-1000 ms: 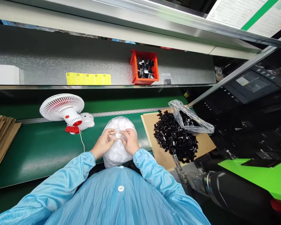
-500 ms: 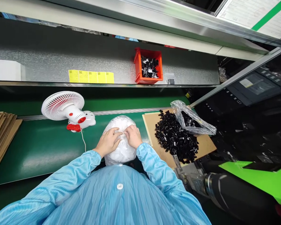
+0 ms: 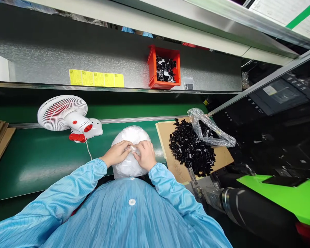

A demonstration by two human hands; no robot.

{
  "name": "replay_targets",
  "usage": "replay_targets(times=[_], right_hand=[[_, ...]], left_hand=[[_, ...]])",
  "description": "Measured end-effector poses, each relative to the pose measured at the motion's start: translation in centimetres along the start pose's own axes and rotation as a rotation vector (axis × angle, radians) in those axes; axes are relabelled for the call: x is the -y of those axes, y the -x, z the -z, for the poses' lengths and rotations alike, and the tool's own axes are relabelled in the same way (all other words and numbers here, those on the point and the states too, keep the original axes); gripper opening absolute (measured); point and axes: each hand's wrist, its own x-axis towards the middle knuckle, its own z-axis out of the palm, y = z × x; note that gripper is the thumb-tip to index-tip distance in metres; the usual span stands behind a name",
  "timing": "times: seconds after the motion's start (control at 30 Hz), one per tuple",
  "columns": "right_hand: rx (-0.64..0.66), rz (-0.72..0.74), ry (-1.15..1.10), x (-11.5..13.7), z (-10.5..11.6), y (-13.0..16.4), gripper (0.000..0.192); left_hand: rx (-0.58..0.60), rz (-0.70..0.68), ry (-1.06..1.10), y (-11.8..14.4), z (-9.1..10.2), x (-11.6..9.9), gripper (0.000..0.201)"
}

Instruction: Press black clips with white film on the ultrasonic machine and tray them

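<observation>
Close to my body, at the bench's front edge, sits a bulging clear plastic bag point(image 3: 130, 167) with white contents that I cannot make out. My left hand point(image 3: 118, 152) lies over its left side, fingertips pinching the gathered plastic at the top. From the right, my right hand point(image 3: 145, 154) pinches the same gathered plastic, its thumb and fingers almost meeting those of the left. Both hands are closed on the bag's film. Sleeves of light blue cloth cover both forearms.
A white and red fan point(image 3: 63, 113) stands left on the green bench point(image 3: 51, 165). Rightward, small black parts point(image 3: 192, 148) lie heaped on cardboard point(image 3: 175, 170) beside an open plastic bag point(image 3: 212, 129). A red bin point(image 3: 152, 69) sits on the shelf; a black-and-green machine arm point(image 3: 248, 203) reaches in.
My fingers have drawn the plastic together at the bag's top and pinch it more tightly. The whole view has shifted slightly, with surroundings appearing a little higher and farther left.
</observation>
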Motion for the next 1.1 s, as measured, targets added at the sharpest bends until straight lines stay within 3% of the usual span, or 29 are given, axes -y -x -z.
replay_targets(times=[0.17,0.3,0.43,0.57,0.7,0.87,1.1], right_hand=[[0.113,0.045,0.132,-0.1,0.1,-1.0,0.026],[0.128,-0.004,0.101,-0.7,-0.2,-1.8,0.015],[0.024,-0.222,-0.103,-1.2,-1.9,-2.5,0.005],[-0.067,-0.488,-0.365,-1.7,-3.3,-2.9,0.008],[-0.095,-0.327,-0.473,-1.8,-2.6,-2.5,0.008],[-0.106,-0.092,-0.374,-2.4,-1.4,-1.6,0.006],[-0.022,0.012,-0.074,-3.2,-1.1,-1.6,0.013]], left_hand=[[0.044,0.105,-0.048,0.0,0.1,-0.3,0.036],[0.053,0.09,-0.102,0.0,0.1,-0.1,0.038],[-0.017,0.04,-0.095,0.2,-0.9,0.4,0.033],[-0.089,0.025,-0.027,0.0,-1.5,0.7,0.028],[-0.113,0.045,0.05,-0.7,-0.4,0.2,0.031],[-0.079,-0.097,-0.112,-2.3,1.0,-1.7,0.025],[0.062,-0.01,-0.491,-3.7,-0.7,-4.9,0.031]])
